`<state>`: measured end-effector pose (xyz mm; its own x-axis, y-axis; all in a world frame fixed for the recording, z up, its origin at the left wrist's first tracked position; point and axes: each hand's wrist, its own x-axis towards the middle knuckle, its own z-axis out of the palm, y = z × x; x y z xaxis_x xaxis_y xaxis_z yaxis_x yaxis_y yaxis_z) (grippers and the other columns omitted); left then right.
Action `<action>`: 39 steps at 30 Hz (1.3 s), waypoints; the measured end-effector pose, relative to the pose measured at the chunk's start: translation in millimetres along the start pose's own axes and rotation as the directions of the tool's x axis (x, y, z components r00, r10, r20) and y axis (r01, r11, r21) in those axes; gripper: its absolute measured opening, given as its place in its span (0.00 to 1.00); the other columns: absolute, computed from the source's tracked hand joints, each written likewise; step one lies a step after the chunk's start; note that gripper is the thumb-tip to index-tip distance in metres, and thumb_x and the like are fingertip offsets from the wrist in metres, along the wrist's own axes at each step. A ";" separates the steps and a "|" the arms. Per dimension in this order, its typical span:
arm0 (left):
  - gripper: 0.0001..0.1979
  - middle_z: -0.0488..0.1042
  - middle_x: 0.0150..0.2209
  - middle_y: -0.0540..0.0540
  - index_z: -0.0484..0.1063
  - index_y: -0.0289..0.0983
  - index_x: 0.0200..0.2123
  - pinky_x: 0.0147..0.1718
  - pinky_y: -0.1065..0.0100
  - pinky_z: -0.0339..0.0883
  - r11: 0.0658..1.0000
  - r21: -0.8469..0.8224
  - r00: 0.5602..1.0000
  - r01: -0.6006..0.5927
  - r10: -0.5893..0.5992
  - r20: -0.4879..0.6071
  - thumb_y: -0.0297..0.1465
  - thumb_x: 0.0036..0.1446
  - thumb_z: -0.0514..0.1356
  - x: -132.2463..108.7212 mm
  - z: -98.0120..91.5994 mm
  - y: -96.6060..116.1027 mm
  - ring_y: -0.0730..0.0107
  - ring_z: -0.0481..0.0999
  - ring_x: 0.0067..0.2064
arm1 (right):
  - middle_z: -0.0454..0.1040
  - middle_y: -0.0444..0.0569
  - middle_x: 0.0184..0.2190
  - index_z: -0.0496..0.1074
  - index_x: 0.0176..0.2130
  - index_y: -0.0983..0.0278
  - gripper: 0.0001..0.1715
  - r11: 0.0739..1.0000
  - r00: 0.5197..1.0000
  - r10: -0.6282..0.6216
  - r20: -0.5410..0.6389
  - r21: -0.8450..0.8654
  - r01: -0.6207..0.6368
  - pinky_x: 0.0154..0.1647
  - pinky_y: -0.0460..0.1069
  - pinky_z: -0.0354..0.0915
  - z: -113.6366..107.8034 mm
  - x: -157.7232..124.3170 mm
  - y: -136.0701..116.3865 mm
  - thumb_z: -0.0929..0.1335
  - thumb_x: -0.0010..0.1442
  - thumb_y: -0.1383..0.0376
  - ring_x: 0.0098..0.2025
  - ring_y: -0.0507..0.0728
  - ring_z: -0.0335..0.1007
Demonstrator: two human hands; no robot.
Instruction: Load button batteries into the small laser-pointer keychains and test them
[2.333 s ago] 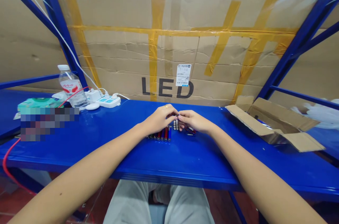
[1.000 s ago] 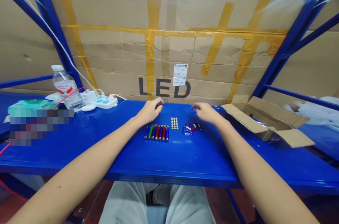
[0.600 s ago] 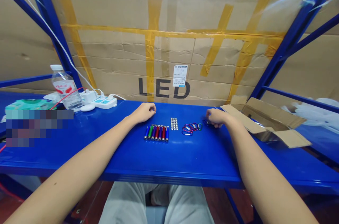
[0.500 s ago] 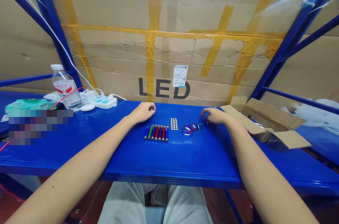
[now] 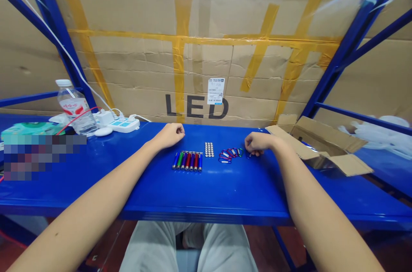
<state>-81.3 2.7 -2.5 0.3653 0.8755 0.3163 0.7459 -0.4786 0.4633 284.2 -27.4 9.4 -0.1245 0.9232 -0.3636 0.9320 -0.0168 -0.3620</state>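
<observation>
My left hand [image 5: 172, 134] rests on the blue table with its fingers curled, and nothing shows in it. Just in front of it several small metal-ended flashlights [image 5: 187, 161] in blue, green, red and purple lie side by side. Right of these, silver button cells [image 5: 209, 149] are laid out in a small grid. A fanned row of coloured carabiners [image 5: 230, 154] follows. At the right end of that row my right hand [image 5: 256, 142] has its fingertips closed on a blue carabiner [image 5: 249, 156] at the table surface, partly covered by the fingers.
An opened cardboard box [image 5: 322, 145] sits on the right, its flaps spread. A water bottle [image 5: 75, 109], a white power strip [image 5: 125, 124] with cables and a green packet [image 5: 32, 130] are at the left. A large taped cardboard sheet [image 5: 138, 70] stands behind the table.
My right hand has come slightly nearer along the table, and the blue carabiner at its fingertips has moved with it. The left hand keeps its place; the view has shifted a little.
</observation>
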 end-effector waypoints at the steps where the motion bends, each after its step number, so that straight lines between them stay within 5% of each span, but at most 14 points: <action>1: 0.05 0.76 0.30 0.46 0.72 0.36 0.29 0.33 0.67 0.63 1.000 0.005 1.000 0.008 -0.008 0.010 0.31 0.49 0.57 0.2 -0.3 -1.0 0.66 0.73 0.33 | 0.73 0.46 0.19 0.70 0.24 0.65 0.05 1.000 1.000 0.001 0.003 0.002 -0.001 0.21 0.45 0.60 0.6 0.1 -0.8 0.66 0.43 0.73 0.20 0.51 0.67; 25: 0.08 0.77 0.27 0.46 0.74 0.36 0.24 0.29 0.71 0.62 0.991 -0.049 0.923 0.121 -0.094 0.374 0.31 0.42 0.55 -4.2 -18.3 0.4 0.68 0.73 0.29 | 0.73 0.47 0.19 0.69 0.23 0.65 0.04 1.000 1.000 0.014 0.018 0.012 -0.014 0.23 0.46 0.61 2.4 -5.8 -11.7 0.66 0.44 0.73 0.20 0.52 0.67; 33: 0.10 0.76 0.28 0.50 0.77 0.37 0.26 0.32 0.72 0.60 0.992 -0.038 0.845 0.118 -0.080 0.528 0.34 0.42 0.59 -4.5 -26.9 -3.6 0.70 0.70 0.31 | 0.71 0.46 0.21 0.68 0.26 0.64 0.02 0.996 0.941 -0.069 -0.332 -0.081 0.045 0.24 0.45 0.57 -8.0 -11.1 -7.5 0.65 0.47 0.70 0.23 0.52 0.65; 39: 0.09 0.76 0.28 0.50 0.77 0.36 0.27 0.32 0.72 0.58 0.991 -0.075 0.815 0.113 -0.049 0.577 0.33 0.42 0.60 -5.0 -26.0 -4.4 0.71 0.69 0.32 | 0.71 0.45 0.22 0.68 0.26 0.64 0.03 0.994 0.932 -0.100 -0.348 -0.073 0.080 0.26 0.45 0.57 -6.6 -14.7 -15.2 0.64 0.47 0.70 0.26 0.52 0.66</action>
<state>-100.9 -1.4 15.4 0.5825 0.7758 -0.2425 0.7386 -0.3806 0.5564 274.1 -38.2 25.9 -0.0913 0.9958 -0.0043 0.9416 0.0850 -0.3258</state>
